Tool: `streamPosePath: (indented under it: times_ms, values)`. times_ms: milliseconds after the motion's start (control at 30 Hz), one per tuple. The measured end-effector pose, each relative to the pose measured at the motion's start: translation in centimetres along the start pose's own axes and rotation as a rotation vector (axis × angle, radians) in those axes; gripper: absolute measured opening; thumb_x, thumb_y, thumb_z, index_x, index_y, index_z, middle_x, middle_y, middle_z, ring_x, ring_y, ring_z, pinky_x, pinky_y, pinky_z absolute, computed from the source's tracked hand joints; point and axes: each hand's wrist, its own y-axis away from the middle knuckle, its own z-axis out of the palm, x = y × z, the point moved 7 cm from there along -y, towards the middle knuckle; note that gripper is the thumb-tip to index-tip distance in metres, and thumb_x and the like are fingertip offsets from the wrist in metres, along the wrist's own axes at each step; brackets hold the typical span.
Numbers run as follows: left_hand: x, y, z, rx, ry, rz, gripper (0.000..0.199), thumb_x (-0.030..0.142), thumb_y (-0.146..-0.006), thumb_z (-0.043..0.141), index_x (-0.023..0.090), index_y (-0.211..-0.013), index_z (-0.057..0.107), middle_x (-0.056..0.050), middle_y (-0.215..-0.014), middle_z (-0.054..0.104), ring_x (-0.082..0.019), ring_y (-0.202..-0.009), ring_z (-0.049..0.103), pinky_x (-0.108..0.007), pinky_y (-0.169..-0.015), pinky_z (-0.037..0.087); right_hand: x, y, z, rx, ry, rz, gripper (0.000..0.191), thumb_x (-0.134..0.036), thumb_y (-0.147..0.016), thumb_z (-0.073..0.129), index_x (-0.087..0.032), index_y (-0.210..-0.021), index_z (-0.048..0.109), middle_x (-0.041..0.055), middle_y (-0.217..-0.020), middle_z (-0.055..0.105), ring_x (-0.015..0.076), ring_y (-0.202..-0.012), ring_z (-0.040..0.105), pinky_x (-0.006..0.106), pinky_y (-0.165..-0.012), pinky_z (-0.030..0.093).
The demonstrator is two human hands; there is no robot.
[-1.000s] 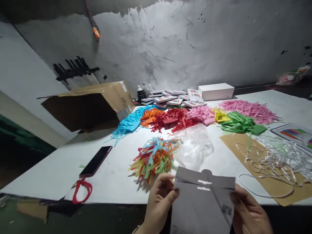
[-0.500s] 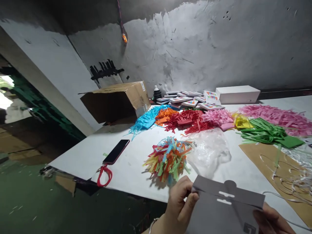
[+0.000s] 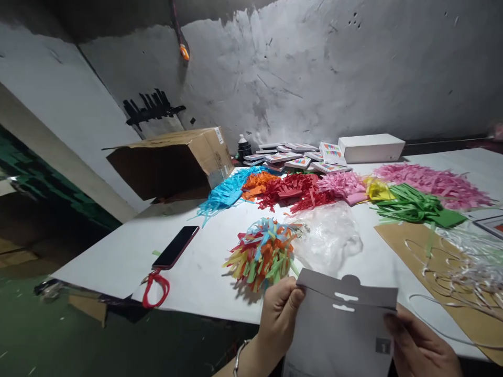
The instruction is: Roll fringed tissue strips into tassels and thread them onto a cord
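My left hand (image 3: 280, 311) pinches the left edge of a grey cardboard box (image 3: 341, 337), near its top flap. On the opposite edge, my right hand (image 3: 422, 340) grips the same box between thumb and fingers. The flap has a round tab and hanger slots, and a small dark square with a "1" marks the panel. Its lower end runs out of view. Just beyond the box lies a bundle of multicoloured paper tassels (image 3: 263, 254), beside a crumpled clear plastic bag (image 3: 330, 235).
Fringed paper in blue (image 3: 228, 191), red (image 3: 294, 191), pink (image 3: 428, 183) and green (image 3: 420, 207) lies across the white table. Behind are several flat printed boxes (image 3: 298, 162), a white box (image 3: 371, 148) and an open carton (image 3: 204, 157). A phone (image 3: 176, 247) lies left; white string (image 3: 463, 283) right.
Both hands have shifted slightly left in view with the grey box, which now shows more of its lower panel. The camera has turned a little right.
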Motion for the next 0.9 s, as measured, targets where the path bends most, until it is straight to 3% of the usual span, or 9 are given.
streamPosePath:
  times_ms: [100,267,400,533,700,900]
  values:
    - [0.0,-0.3,-0.4,0.046,-0.024,0.029,0.062,0.068,-0.088,0.059,0.018,-0.053,0.051,0.001,-0.056,0.039,-0.013,-0.054,0.034,-0.027,-0.055,0.029,-1.3,0.3,1.4,-0.065,-0.088,-0.109,0.03,-0.044,-0.066,0.089,-0.022,-0.081,0.076,0.006,-0.088,0.075,0.02,-0.063,0.067,0.027,-0.054,0.056]
    - [-0.7,-1.3,-1.1,0.106,0.014,-0.02,0.061,0.067,-0.085,0.065,0.018,-0.051,0.05,0.002,-0.055,0.038,-0.013,-0.054,0.031,-0.025,-0.052,0.028,-2.3,0.6,3.8,-0.144,-0.102,-0.144,0.033,-0.048,-0.07,0.085,-0.021,-0.088,0.078,0.0082,-0.09,0.075,0.0236,-0.076,0.07,0.032,-0.069,0.058]
    - [-1.6,-1.4,-0.5,-0.014,0.068,-0.077,0.053,0.066,-0.085,0.065,0.015,-0.069,0.069,-0.002,-0.062,0.055,-0.015,-0.057,0.044,-0.024,-0.054,0.037,-2.0,0.3,3.9,-0.179,-0.137,-0.133,0.023,-0.043,-0.071,0.086,-0.022,-0.076,0.077,0.0067,-0.084,0.076,0.0221,-0.072,0.069,0.031,-0.065,0.057]
    - [-3.2,-0.7,-0.1,-0.151,0.168,-0.162,0.039,0.054,-0.085,0.073,0.017,-0.096,0.078,-0.009,-0.087,0.071,-0.022,-0.077,0.061,-0.03,-0.077,0.052,-1.5,0.2,3.9,-0.199,-0.258,-0.075,0.017,-0.04,-0.08,0.08,-0.025,-0.088,0.079,0.0044,-0.084,0.076,0.0199,-0.071,0.069,0.03,-0.067,0.056]
    - [-5.2,0.0,-2.4,0.114,0.209,-0.241,0.034,0.05,-0.078,0.081,0.017,-0.088,0.079,-0.008,-0.084,0.072,-0.021,-0.075,0.062,-0.025,-0.066,0.05,-1.6,0.4,5.4,-0.367,-0.085,-0.04,0.028,-0.041,-0.076,0.084,-0.023,-0.097,0.081,0.0087,-0.093,0.078,0.0231,-0.084,0.071,0.033,-0.079,0.057]
    - [-4.8,0.2,-2.6,0.107,0.153,-0.221,0.033,0.049,-0.08,0.08,0.017,-0.089,0.08,-0.007,-0.083,0.074,-0.02,-0.074,0.061,-0.023,-0.064,0.048,-2.0,0.2,5.0,-0.327,-0.001,-0.079,0.027,-0.045,-0.079,0.08,-0.023,-0.094,0.082,0.0072,-0.084,0.078,0.0204,-0.077,0.07,0.029,-0.072,0.056]
